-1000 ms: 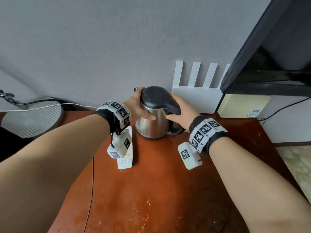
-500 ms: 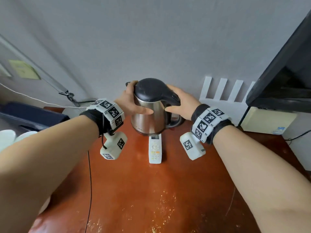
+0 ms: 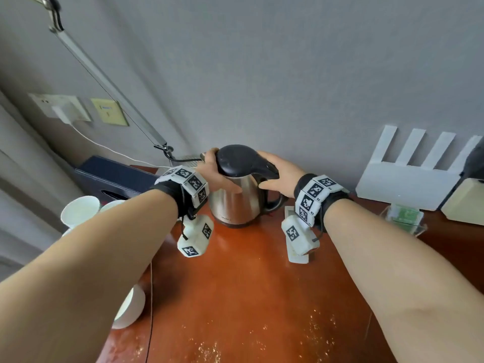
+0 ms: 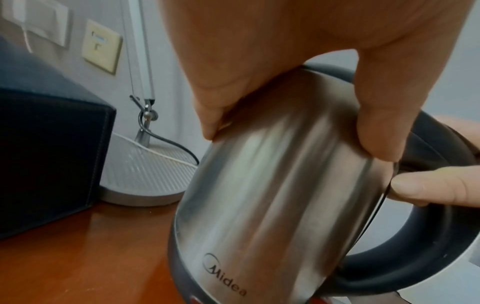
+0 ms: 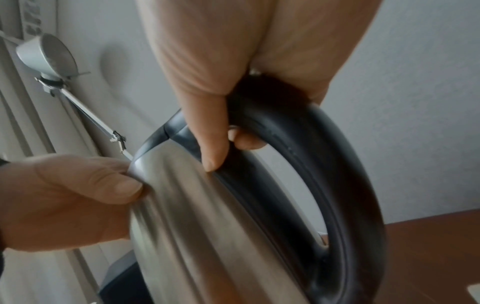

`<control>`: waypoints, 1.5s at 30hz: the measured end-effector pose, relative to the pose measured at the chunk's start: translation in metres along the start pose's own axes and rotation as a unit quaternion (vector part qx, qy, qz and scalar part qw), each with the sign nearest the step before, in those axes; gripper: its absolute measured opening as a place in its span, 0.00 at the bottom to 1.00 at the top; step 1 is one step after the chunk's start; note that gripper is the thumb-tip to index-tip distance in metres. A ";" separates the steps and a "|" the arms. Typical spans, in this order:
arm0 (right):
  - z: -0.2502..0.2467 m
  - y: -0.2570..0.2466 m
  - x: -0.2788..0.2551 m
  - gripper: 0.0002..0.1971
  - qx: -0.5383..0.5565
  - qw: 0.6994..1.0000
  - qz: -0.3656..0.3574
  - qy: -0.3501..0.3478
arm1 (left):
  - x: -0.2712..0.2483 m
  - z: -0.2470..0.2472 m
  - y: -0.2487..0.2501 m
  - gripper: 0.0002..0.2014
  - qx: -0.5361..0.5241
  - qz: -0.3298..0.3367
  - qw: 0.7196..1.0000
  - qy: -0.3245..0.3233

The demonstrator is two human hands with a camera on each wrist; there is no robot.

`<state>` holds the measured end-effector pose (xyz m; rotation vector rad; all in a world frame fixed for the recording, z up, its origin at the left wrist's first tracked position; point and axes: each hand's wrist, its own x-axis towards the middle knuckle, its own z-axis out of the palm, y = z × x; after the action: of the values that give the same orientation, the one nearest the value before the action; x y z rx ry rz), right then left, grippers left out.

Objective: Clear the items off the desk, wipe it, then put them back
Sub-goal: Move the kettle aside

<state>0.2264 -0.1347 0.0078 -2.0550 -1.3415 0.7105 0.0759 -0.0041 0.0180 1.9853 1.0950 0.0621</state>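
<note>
A steel kettle with a black lid and handle is at the back of the red-brown desk; I cannot tell whether its base touches the wood. My left hand grips its upper body and lid rim from the left, with the fingers curled on the steel. My right hand grips the top of the black handle, thumb and fingers curled round it. A white remote lies just right of the kettle, partly hidden by my right wrist.
White paper cups stand off the desk's left edge, one nearer. A dark blue box and a lamp base are at the back left. A white router, a clear card holder and a beige box stand at the back right.
Both hands have carried the kettle leftward over the desk. The remote, once left of it, now lies to its right. My view has swung left.
</note>
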 end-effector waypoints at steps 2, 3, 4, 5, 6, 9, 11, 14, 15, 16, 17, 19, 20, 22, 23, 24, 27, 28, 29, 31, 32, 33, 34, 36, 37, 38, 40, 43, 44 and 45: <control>0.003 0.006 0.014 0.40 0.006 1.000 0.010 -0.005 | 0.017 0.002 -0.004 0.60 0.003 -0.012 1.000 -0.015; 0.004 0.009 0.020 0.40 0.011 1.000 0.015 -0.008 | 0.025 0.003 -0.006 0.60 -0.002 -0.018 1.000 -0.019; 0.005 0.011 0.026 0.41 0.015 1.000 0.018 -0.011 | 0.033 0.004 -0.009 0.60 -0.009 -0.021 1.000 -0.019; 0.005 0.013 0.033 0.41 0.018 1.000 0.019 -0.015 | 0.041 0.005 -0.011 0.60 -0.013 -0.023 1.000 -0.016; 0.006 0.015 0.039 0.41 0.019 0.999 0.019 -0.018 | 0.047 0.006 -0.013 0.60 -0.015 -0.024 1.000 -0.013; 0.009 0.019 0.058 0.40 0.014 1.000 0.019 -0.021 | 0.063 0.006 -0.019 0.60 -0.013 -0.026 1.000 -0.004; 0.011 0.024 0.067 0.40 0.005 1.000 0.021 -0.014 | 0.068 0.008 -0.021 0.59 -0.024 -0.020 0.999 0.006; 0.011 0.029 0.078 0.40 0.006 1.000 0.025 -0.005 | 0.074 0.008 -0.019 0.57 -0.023 -0.009 0.999 0.026; 0.009 0.030 0.080 0.40 0.006 1.000 0.025 -0.005 | 0.075 0.008 -0.019 0.56 -0.018 -0.006 0.999 0.031; 0.009 0.031 0.081 0.39 0.004 1.000 0.024 -0.007 | 0.075 0.008 -0.019 0.56 -0.011 -0.005 0.999 0.035; 0.008 0.031 0.082 0.39 -0.001 1.000 0.024 -0.009 | 0.075 0.008 -0.019 0.56 -0.007 -0.002 0.999 0.037; 0.007 0.032 0.083 0.39 -0.014 1.000 0.026 -0.011 | 0.074 0.009 -0.018 0.56 -0.003 -0.005 0.999 0.035; 0.006 0.032 0.083 0.39 -0.019 0.999 0.026 -0.009 | 0.074 0.010 -0.017 0.56 0.003 -0.008 0.999 0.035; 0.005 0.032 0.083 0.38 -0.035 0.999 0.029 0.001 | 0.072 0.012 -0.013 0.57 0.010 -0.014 0.999 0.040; 0.005 0.032 0.082 0.38 -0.045 0.998 0.032 0.008 | 0.070 0.013 -0.010 0.56 0.008 -0.014 0.999 0.046; 0.004 0.032 0.081 0.37 -0.056 0.998 0.037 0.014 | 0.069 0.014 -0.009 0.56 0.000 -0.014 0.999 0.048; 0.004 0.032 0.075 0.36 -0.115 0.991 0.057 0.025 | 0.064 0.019 -0.010 0.55 -0.013 -0.011 0.998 0.056; 0.002 0.031 0.071 0.37 -0.137 0.988 0.069 0.026 | 0.059 0.021 -0.009 0.56 -0.015 -0.006 0.998 0.068; 0.000 0.031 0.067 0.37 -0.151 0.985 0.080 0.028 | 0.055 0.025 -0.008 0.58 -0.022 -0.001 0.996 0.085; -0.008 0.034 0.053 0.38 -0.168 0.980 0.098 0.034 | 0.043 0.033 -0.003 0.59 -0.040 0.009 0.993 0.114; -0.014 0.037 0.044 0.37 -0.179 0.977 0.107 0.037 | 0.034 0.038 0.002 0.61 -0.046 0.009 0.991 0.122; -0.020 0.041 0.034 0.36 -0.192 0.973 0.118 0.040 | 0.029 0.045 0.006 0.66 -0.058 0.010 0.989 0.136; -0.026 0.047 0.022 0.35 -0.204 0.969 0.132 0.042 | 0.026 0.053 0.010 0.76 -0.072 0.009 0.983 0.167; -0.037 0.062 -0.003 0.33 -0.224 0.960 0.164 0.036 | 0.023 0.066 0.014 0.83 -0.082 0.003 0.976 0.201; -0.042 0.070 -0.015 0.33 -0.231 0.956 0.181 0.032 | 0.020 0.072 0.017 0.78 -0.058 -0.012 0.980 0.193; -0.047 0.080 -0.028 0.33 -0.233 0.951 0.199 0.030 | 0.014 0.077 0.020 0.71 -0.020 -0.030 0.983 0.179; -0.055 0.100 -0.053 0.33 -0.232 0.943 0.236 0.029 | 0.002 0.087 0.025 0.63 0.049 -0.042 0.984 0.168; -0.066 0.132 -0.086 0.34 -0.247 0.927 0.282 0.034 | -0.015 0.119 0.040 0.59 0.142 -0.019 0.979 0.148; -0.071 0.143 -0.094 0.35 -0.255 0.920 0.295 0.037 | -0.020 0.132 0.045 0.58 0.171 -0.004 0.977 0.131; -0.075 0.154 -0.100 0.36 -0.261 0.914 0.309 0.042 | -0.022 0.146 0.049 0.58 0.193 0.007 0.975 0.111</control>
<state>0.3392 -0.2918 -0.0386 -2.9662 -0.8751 0.5310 0.1551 -0.1277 -0.0338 2.3776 1.3136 0.0865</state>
